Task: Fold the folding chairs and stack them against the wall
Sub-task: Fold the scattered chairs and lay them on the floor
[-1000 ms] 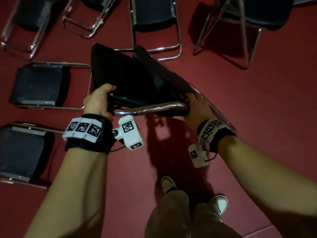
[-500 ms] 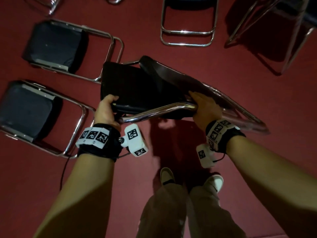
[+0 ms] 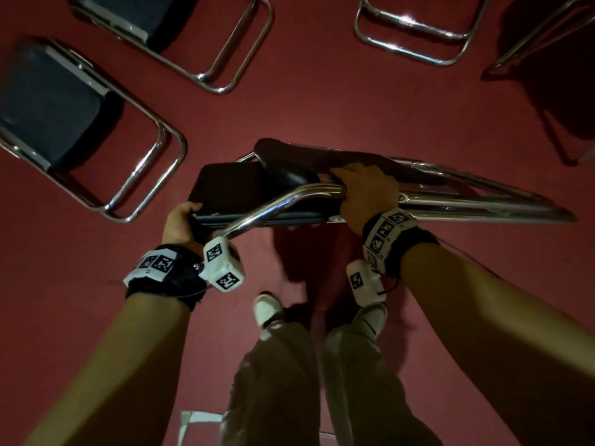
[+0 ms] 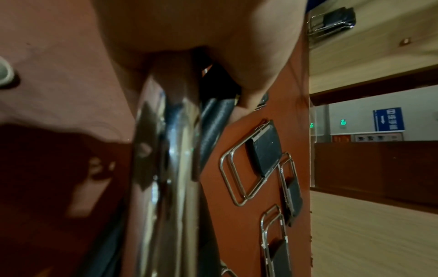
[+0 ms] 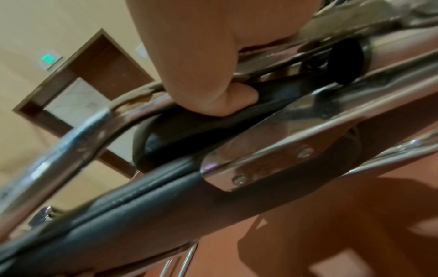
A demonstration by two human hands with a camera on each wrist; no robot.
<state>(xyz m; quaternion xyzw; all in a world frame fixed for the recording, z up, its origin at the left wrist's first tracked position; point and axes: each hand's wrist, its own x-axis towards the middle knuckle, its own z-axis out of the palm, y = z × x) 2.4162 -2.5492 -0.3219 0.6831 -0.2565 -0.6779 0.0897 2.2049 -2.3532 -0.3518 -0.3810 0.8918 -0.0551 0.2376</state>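
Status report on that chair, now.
Left hand grips the folded chair by its seat edge; right hand grips its chrome frame. Chair carried flat, off the floor. Folded chairs lie ahead-left.

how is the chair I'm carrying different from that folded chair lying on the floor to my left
The carried chair is off the floor, gripped by the left hand at its seat edge and the right hand on its chrome tube; the floor chair lies flat on the red carpet, untouched. The carried chair shows edge-on, the floor chair broadside. Both have dark padding and chrome tube frames.
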